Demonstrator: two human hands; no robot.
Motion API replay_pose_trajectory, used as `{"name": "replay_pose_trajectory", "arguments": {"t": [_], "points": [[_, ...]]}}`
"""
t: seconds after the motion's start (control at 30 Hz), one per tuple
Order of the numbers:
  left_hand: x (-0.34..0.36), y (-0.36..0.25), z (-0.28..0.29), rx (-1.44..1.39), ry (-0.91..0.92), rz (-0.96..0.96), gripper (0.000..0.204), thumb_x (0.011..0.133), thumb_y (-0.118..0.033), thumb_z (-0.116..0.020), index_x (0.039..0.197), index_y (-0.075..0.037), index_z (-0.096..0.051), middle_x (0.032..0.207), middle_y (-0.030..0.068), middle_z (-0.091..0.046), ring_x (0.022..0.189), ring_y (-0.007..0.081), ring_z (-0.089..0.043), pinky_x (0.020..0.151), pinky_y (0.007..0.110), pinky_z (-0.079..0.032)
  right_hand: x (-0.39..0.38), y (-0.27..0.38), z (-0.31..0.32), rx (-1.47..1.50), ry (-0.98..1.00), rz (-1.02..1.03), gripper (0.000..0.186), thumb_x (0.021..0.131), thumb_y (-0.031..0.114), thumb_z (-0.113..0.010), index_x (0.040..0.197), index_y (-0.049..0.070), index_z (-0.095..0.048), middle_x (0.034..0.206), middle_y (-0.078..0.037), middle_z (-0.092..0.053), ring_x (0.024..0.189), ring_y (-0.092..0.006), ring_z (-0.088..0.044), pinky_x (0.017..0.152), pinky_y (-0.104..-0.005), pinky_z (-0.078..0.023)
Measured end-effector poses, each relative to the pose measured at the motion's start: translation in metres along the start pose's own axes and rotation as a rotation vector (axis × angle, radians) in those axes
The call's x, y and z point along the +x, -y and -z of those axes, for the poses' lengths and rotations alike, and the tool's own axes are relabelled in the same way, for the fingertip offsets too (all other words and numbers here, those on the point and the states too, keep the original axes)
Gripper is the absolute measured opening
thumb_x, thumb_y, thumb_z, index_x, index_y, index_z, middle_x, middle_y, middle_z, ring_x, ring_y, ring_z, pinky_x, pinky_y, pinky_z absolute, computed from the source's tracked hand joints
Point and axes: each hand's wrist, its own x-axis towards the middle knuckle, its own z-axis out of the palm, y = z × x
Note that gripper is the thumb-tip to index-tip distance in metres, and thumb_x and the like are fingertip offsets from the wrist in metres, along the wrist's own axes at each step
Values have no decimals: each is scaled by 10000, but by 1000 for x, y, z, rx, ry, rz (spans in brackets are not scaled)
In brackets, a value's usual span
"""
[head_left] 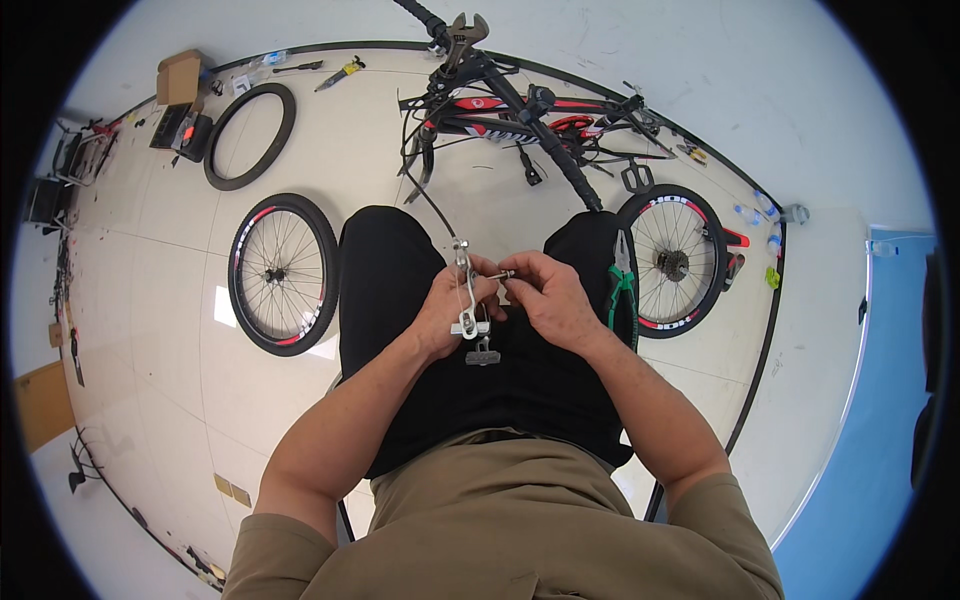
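A silver brake mechanism point(467, 325) hangs in my left hand point(447, 305) above my lap, with a black cable running up from it toward the bicycle frame point(525, 125). My right hand point(543, 305) is beside it, thumb and fingers pinched on a small slim metal part point(505, 275). Green-handled pliers point(620, 300) rest on my right thigh, jaws pointing forward. An adjustable wrench point(465, 35) is up by the handlebar of the frame.
A wheel point(236, 276) lies on the tiled floor point(150, 300) to my left, another point(633, 316) to my right, partly behind my leg. A loose tyre point(215, 170), cardboard box point(178, 75), scattered tools and bottles point(748, 214) line the floor's edges along the walls.
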Motion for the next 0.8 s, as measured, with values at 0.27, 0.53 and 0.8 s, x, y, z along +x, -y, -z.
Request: {"name": "replay_pose_trajectory", "arguments": {"t": [0.27, 0.53, 0.8], "points": [[1, 3, 2, -33, 18, -29, 215, 899, -32, -613, 1095, 11, -536, 828, 85, -611, 677, 190, -642, 683, 355, -600, -2, 0, -3, -106, -44, 69, 211, 976, 19, -587, 1177, -26, -628, 1014, -91, -711, 891, -139, -670, 792, -279, -555], [-1, 1, -1, 38, -9, -7, 202, 956, -147, -691, 1051, -13, -573, 800, 60, -611, 687, 173, -635, 693, 346, -586, -1, -7, -5, -87, -90, 121, 217, 960, 73, -622, 1153, -21, -653, 959, -133, -726, 855, -177, -689, 763, -300, -544], [3, 5, 4, -86, 20, -15, 196, 966, -176, -680, 1018, -18, -575, 766, 54, -585, 668, 162, -591, 708, 361, -577, -4, 1, -4, -17, -56, 99, 246, 957, 19, -586, 1193, -19, -645, 1013, -113, -711, 891, -141, -677, 798, -285, -551]]}}
